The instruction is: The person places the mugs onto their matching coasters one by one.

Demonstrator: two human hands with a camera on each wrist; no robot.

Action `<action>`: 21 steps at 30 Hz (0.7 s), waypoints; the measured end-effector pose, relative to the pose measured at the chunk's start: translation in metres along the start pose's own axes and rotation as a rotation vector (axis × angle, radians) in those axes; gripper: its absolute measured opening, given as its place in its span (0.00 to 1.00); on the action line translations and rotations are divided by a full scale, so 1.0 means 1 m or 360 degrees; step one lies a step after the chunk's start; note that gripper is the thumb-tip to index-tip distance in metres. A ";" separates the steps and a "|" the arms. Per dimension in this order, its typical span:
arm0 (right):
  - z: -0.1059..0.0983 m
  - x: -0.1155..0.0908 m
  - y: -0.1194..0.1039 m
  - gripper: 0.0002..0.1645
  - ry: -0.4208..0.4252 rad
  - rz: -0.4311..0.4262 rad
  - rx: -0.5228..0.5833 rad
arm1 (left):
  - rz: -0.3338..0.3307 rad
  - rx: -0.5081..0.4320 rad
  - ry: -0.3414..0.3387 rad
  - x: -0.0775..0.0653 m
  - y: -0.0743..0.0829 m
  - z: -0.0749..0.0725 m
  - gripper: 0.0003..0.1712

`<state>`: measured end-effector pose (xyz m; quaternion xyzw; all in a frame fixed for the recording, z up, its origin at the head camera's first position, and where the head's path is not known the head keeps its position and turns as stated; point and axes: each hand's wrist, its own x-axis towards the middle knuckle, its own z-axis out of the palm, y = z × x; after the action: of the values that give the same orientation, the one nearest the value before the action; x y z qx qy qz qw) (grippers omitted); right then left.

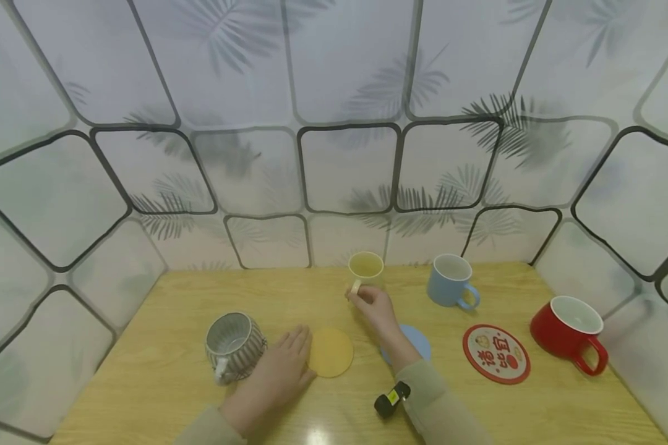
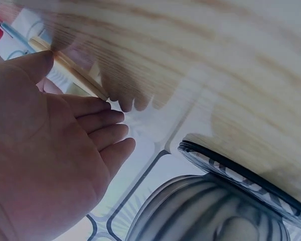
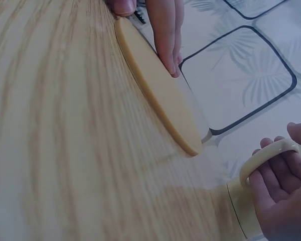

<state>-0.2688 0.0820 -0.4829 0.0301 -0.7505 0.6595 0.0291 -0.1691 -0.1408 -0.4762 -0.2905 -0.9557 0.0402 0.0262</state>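
By its handle, my right hand [image 1: 380, 314] grips a pale yellow mug [image 1: 366, 268] near the back of the table. The right wrist view shows curled fingers at the mug's handle [image 3: 266, 156]. A round yellow coaster [image 1: 331, 353] lies flat in the middle. My left hand [image 1: 284, 364] rests beside it with straight fingers, the fingertips at its left edge. Left of that hand stands a grey striped mug [image 1: 235, 342], upright on a dark-edged patterned coaster [image 2: 241, 176].
A blue coaster [image 1: 416, 343] lies partly under my right forearm. Behind it on the right is a light blue mug [image 1: 449, 281]. Farther right are a red-rimmed coaster with characters [image 1: 496, 354] and a red mug [image 1: 566, 330]. A patterned curtain [image 1: 345, 167] encloses the table.
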 end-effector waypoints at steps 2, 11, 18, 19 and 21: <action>0.000 0.000 0.002 0.15 0.0003 0.0012 -0.0033 | -0.0002 -0.0002 0.0006 -0.001 0.001 0.000 0.41; -0.001 0.002 0.004 0.16 0.0076 0.0078 -0.0104 | 0.0000 0.0034 0.0015 0.000 0.001 -0.004 0.39; -0.003 0.001 0.002 0.14 0.0087 0.0114 -0.0120 | -0.0002 0.0020 0.0027 0.001 0.000 -0.002 0.39; -0.004 0.002 0.002 0.14 0.0085 0.0113 -0.0128 | -0.0004 0.0017 0.0030 0.002 -0.001 -0.001 0.39; -0.005 0.002 0.002 0.12 0.0085 0.0118 -0.0134 | -0.0005 0.0006 0.0030 0.002 -0.001 0.001 0.39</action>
<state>-0.2708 0.0869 -0.4839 -0.0165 -0.7771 0.6286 0.0259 -0.1713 -0.1408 -0.4766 -0.2894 -0.9557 0.0393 0.0357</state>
